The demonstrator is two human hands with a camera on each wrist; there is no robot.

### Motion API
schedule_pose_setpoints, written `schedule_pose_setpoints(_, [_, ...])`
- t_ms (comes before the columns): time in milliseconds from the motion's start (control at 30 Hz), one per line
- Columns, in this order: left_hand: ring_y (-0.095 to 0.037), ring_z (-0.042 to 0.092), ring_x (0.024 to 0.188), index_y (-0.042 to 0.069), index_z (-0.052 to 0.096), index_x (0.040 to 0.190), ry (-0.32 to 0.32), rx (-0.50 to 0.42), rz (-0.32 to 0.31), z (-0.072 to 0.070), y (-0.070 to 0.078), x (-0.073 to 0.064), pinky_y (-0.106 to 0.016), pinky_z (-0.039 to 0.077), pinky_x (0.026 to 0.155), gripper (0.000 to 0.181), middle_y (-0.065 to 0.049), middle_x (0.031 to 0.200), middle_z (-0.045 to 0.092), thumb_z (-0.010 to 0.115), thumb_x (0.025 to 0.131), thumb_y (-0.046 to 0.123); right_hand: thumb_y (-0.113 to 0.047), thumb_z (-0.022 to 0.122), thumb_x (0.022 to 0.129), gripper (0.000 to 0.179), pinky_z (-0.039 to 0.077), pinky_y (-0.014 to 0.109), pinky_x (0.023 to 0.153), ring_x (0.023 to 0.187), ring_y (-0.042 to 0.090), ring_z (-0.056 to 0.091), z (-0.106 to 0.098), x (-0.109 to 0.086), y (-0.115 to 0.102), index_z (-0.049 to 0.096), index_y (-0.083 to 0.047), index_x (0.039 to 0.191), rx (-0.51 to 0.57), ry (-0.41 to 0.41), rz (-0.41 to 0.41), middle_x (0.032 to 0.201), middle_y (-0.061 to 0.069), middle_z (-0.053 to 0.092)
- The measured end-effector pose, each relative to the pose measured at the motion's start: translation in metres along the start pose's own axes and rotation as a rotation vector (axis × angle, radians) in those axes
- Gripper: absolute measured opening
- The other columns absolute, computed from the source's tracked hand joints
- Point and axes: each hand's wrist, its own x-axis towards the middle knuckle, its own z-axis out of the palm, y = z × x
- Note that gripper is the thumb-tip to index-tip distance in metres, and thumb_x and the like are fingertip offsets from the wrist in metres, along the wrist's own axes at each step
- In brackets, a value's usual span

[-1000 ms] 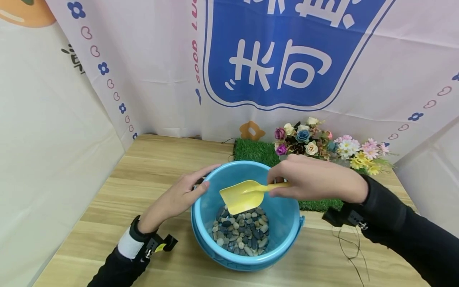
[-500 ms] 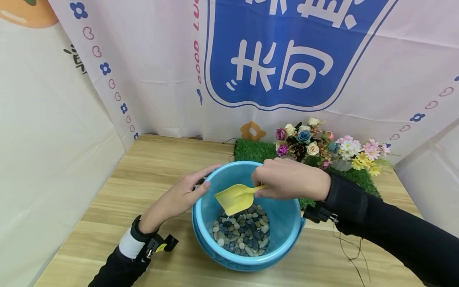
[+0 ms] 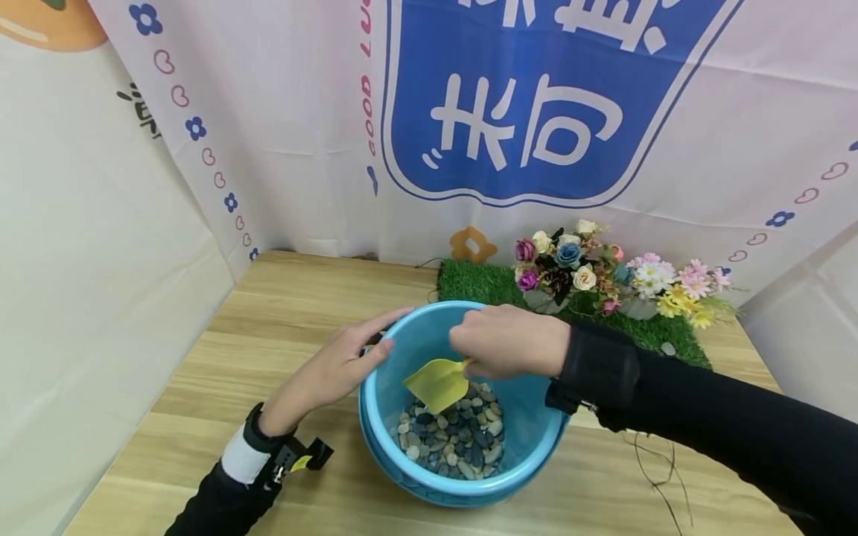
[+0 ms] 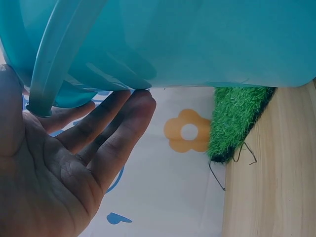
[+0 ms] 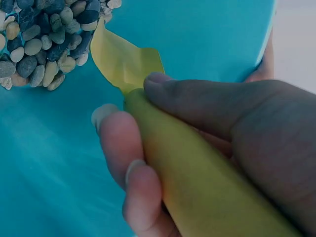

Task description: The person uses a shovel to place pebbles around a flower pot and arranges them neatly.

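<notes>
In the head view, a blue bucket (image 3: 536, 454) stands on the table with grey, black and tan pebbles (image 3: 456, 439) at its bottom. My right hand (image 3: 506, 342) grips the handle of a yellow toy shovel (image 3: 439, 383); its thumb lies along the handle in the right wrist view. The shovel blade (image 5: 123, 59) tilts down inside the bucket, close over the pebbles. My left hand (image 3: 338, 365) rests against the bucket's left rim. Its fairly straight fingers (image 4: 118, 133) touch the outer wall beside the bucket's carrying handle (image 4: 54, 59).
Behind the bucket lies a green artificial grass mat (image 3: 469, 281) bearing artificial flowers (image 3: 570, 260). Thin dark cord (image 3: 660, 484) trails on the wooden table (image 3: 281, 298) at right. A printed cloth (image 3: 308, 149) hangs at the back.
My right hand has moved left and downward with the shovel, bringing its blade lower toward the pebbles. The left hand and the bucket have stayed in place.
</notes>
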Motion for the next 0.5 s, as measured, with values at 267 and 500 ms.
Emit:
schedule_pose_setpoints(267, [-0.026,0.072,0.097,0.006,0.037,0.157,0.007,0.003,0.0,0.001,0.0,0.0,-0.031,0.062,0.066,0.049,-0.019,0.147,0.05,0.043,0.109,0.016,-0.008,0.07,0.096,0.022,0.037,0.023,0.052,0.054,0.011,0.044,0.003,0.01,-0.006,0.057,-0.012,0.079,-0.014,-0.062,0.052,0.064,-0.002,0.045])
schedule_pose_setpoints(500, [-0.024,0.073,0.094,0.005,0.037,0.157,0.003,-0.013,-0.001,0.0,0.0,0.0,-0.031,0.062,0.065,0.049,-0.02,0.145,0.051,0.042,0.109,0.016,-0.012,0.069,0.098,0.016,0.041,0.024,0.052,0.054,0.011,0.048,0.005,0.017,-0.005,0.06,-0.012,0.084,0.006,-0.129,0.113,0.066,-0.001,0.052])
